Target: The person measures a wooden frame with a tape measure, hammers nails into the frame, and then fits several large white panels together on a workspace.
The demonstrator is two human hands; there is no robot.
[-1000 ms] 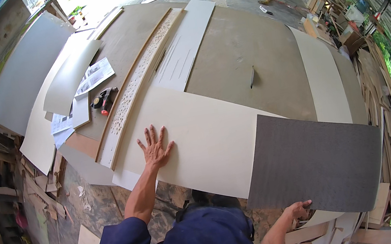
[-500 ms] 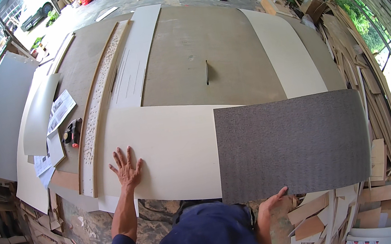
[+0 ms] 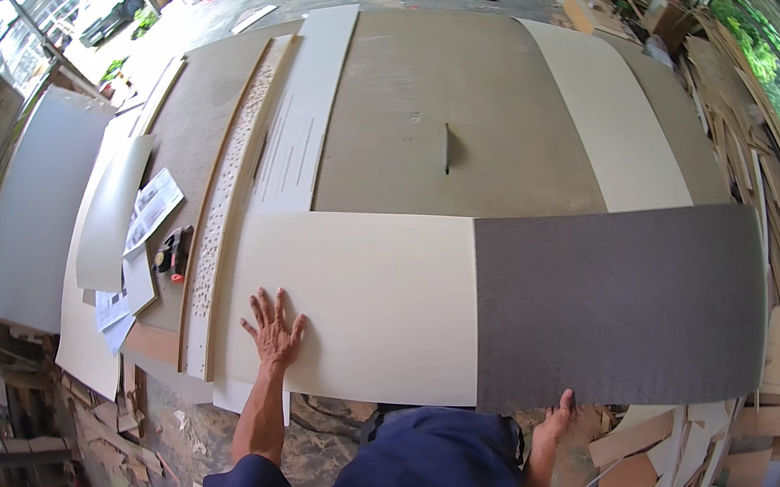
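Your left hand (image 3: 275,339) has its grip spread wide, palm down on the cream sheet (image 3: 378,296) at the frame's centre. Your right hand (image 3: 552,426) meets the lower edge of the gray sheet (image 3: 621,305), right of centre; I cannot tell whether its grip pinches. A speckled strip (image 3: 227,199) slants across the bench (image 3: 372,125), left of centre.

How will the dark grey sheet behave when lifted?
The dark grey sheet looks thin for its breadth, so it's probably light and floppy. With only the right hand at its near edge, it might sag or twist.
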